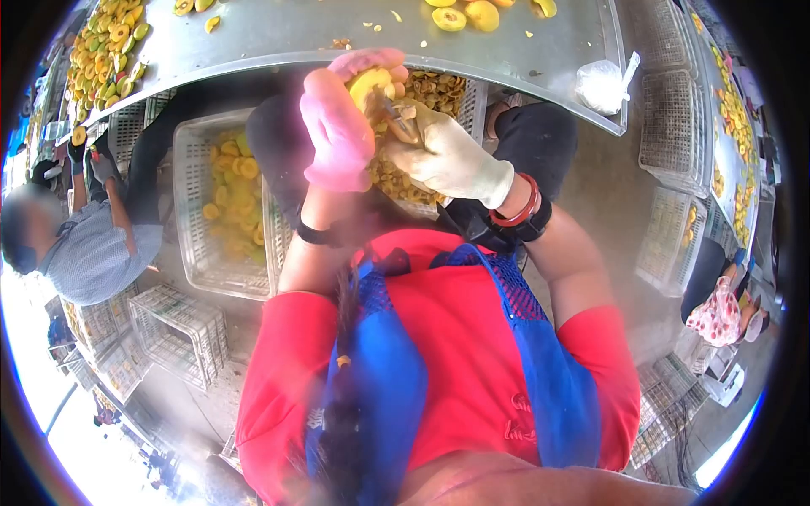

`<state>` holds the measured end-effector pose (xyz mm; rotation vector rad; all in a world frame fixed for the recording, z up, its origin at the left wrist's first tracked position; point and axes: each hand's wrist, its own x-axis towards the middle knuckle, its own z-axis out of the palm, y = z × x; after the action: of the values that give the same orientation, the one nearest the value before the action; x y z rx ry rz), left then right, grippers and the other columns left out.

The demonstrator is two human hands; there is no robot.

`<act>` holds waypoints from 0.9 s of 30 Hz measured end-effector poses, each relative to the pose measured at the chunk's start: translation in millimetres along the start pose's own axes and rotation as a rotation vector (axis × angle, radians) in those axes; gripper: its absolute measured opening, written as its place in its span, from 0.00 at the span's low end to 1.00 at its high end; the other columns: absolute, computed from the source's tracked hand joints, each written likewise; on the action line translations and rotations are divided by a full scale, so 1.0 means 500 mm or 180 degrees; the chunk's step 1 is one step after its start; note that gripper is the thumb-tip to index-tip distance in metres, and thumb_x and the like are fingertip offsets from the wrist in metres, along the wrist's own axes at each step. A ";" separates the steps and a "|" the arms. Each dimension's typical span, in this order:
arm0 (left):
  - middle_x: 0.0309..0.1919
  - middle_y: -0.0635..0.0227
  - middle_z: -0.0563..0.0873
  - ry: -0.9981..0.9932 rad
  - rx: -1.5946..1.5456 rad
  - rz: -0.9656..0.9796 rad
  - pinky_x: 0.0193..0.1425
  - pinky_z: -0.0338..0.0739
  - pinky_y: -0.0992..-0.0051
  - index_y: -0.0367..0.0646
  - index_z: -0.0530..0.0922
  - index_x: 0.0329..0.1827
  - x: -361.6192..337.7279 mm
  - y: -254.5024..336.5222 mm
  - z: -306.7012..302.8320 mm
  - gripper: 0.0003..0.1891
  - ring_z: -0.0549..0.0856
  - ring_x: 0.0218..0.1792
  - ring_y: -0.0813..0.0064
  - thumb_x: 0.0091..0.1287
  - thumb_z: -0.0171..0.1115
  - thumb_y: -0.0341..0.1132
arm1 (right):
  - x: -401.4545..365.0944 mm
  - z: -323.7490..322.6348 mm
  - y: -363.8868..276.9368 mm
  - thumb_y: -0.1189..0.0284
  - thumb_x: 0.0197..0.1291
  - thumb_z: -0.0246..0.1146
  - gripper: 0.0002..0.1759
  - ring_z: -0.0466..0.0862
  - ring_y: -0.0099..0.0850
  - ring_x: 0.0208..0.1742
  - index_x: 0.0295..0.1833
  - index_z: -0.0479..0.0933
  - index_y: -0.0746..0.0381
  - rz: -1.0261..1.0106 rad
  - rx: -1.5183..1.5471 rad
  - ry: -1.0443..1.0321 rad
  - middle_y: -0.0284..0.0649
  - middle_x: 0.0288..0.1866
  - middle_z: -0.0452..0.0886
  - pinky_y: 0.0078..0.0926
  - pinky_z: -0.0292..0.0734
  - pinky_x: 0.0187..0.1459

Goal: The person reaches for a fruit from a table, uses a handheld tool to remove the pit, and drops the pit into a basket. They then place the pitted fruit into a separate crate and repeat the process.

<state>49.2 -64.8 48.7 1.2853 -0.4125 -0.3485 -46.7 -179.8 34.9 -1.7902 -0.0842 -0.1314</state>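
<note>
One yellow fruit (369,87), near bench (278,32) edge, being clamped in pink-gloved left hand (339,126); one small tool (404,126), at the fruit, being gripped in white-gloved right hand (451,156), both hands working close together.

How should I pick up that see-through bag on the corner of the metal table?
I'd pinch the scrunched neck with your fingers, coming from the right. It sticks out thin past the fat, round bag, towards the right edge of the table, so it should be the easiest part to grab.
</note>
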 end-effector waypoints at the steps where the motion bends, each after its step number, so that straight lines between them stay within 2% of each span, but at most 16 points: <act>1: 0.42 0.54 0.87 0.0038 0.0071 0.0142 0.50 0.81 0.68 0.32 0.81 0.48 -0.004 0.001 0.002 0.52 0.86 0.41 0.64 0.63 0.37 0.82 | -0.002 0.001 -0.003 0.79 0.61 0.62 0.12 0.79 0.33 0.30 0.49 0.70 0.64 0.0018 -0.0062 0.0001 0.40 0.29 0.75 0.33 0.75 0.37; 4: 0.40 0.57 0.88 -0.0086 -0.0162 0.0675 0.44 0.80 0.74 0.32 0.83 0.47 0.001 -0.015 0.002 0.37 0.86 0.37 0.72 0.79 0.35 0.59 | -0.002 0.003 -0.004 0.78 0.62 0.61 0.13 0.81 0.34 0.34 0.51 0.70 0.64 -0.0007 -0.0321 0.0096 0.41 0.33 0.78 0.33 0.76 0.39; 7: 0.38 0.58 0.88 -0.0004 0.0044 -0.0100 0.44 0.80 0.74 0.33 0.83 0.46 0.005 -0.001 0.005 0.37 0.86 0.37 0.72 0.78 0.35 0.60 | -0.003 0.005 0.005 0.78 0.62 0.61 0.15 0.83 0.35 0.38 0.54 0.71 0.64 0.0005 -0.0472 0.0203 0.43 0.39 0.80 0.33 0.77 0.41; 12: 0.38 0.59 0.88 -0.0024 -0.0157 -0.0729 0.43 0.80 0.74 0.33 0.83 0.46 0.007 0.015 0.005 0.41 0.86 0.37 0.72 0.77 0.33 0.65 | -0.008 -0.006 -0.011 0.78 0.63 0.61 0.19 0.85 0.36 0.41 0.59 0.71 0.63 0.0278 -0.0074 -0.0164 0.43 0.43 0.82 0.33 0.78 0.42; 13: 0.37 0.60 0.88 -0.0023 -0.0203 -0.0881 0.43 0.80 0.74 0.33 0.83 0.46 0.005 0.020 0.006 0.42 0.86 0.37 0.72 0.76 0.33 0.67 | -0.012 0.002 0.001 0.78 0.62 0.61 0.19 0.85 0.40 0.41 0.59 0.71 0.64 0.0128 -0.0232 0.0003 0.45 0.42 0.83 0.34 0.78 0.42; 15: 0.37 0.59 0.88 -0.0156 -0.0049 -0.0593 0.43 0.80 0.74 0.33 0.83 0.46 0.013 0.001 0.003 0.44 0.86 0.37 0.72 0.75 0.32 0.69 | -0.012 0.020 0.031 0.77 0.61 0.63 0.20 0.86 0.46 0.40 0.58 0.71 0.66 -0.0202 -0.0558 0.0332 0.49 0.41 0.84 0.37 0.79 0.41; 18: 0.37 0.58 0.88 -0.0259 0.0007 -0.0424 0.43 0.81 0.73 0.33 0.83 0.46 0.012 -0.013 -0.007 0.44 0.87 0.37 0.70 0.75 0.32 0.69 | -0.011 0.017 0.030 0.76 0.63 0.63 0.17 0.86 0.46 0.36 0.56 0.72 0.66 -0.0309 -0.0061 0.0207 0.48 0.37 0.84 0.37 0.78 0.39; 20: 0.37 0.57 0.89 -0.0288 -0.0136 -0.0441 0.44 0.82 0.72 0.32 0.83 0.46 0.004 -0.017 -0.014 0.44 0.87 0.36 0.69 0.75 0.33 0.69 | -0.016 -0.014 0.019 0.75 0.64 0.62 0.14 0.84 0.40 0.34 0.53 0.73 0.66 0.0989 0.1493 -0.0632 0.44 0.34 0.83 0.34 0.77 0.37; 22: 0.38 0.56 0.89 -0.0311 -0.0421 -0.0455 0.44 0.82 0.72 0.31 0.83 0.47 0.003 -0.020 -0.014 0.45 0.87 0.36 0.68 0.75 0.33 0.69 | -0.018 -0.027 0.015 0.73 0.66 0.61 0.11 0.81 0.33 0.31 0.51 0.73 0.65 0.1670 0.2169 -0.1071 0.39 0.32 0.81 0.30 0.75 0.34; 24: 0.38 0.55 0.89 -0.0478 -0.0511 -0.0586 0.44 0.83 0.71 0.30 0.82 0.48 0.002 -0.017 -0.023 0.45 0.87 0.36 0.68 0.74 0.34 0.70 | -0.017 -0.023 0.015 0.71 0.68 0.60 0.08 0.77 0.25 0.29 0.48 0.74 0.63 0.1733 0.1995 -0.1107 0.34 0.31 0.78 0.25 0.72 0.32; 27: 0.39 0.53 0.89 -0.0583 -0.0452 -0.0469 0.43 0.83 0.71 0.29 0.82 0.48 0.007 -0.026 -0.033 0.46 0.87 0.36 0.67 0.73 0.35 0.72 | -0.016 0.026 0.026 0.70 0.70 0.60 0.06 0.71 0.17 0.27 0.45 0.73 0.60 -0.0042 0.0202 0.0013 0.28 0.29 0.73 0.20 0.66 0.28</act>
<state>59.8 -55.8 32.5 1.1515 -0.4406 -0.6126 -52.2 -169.8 18.4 -1.7263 -0.0963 -0.1404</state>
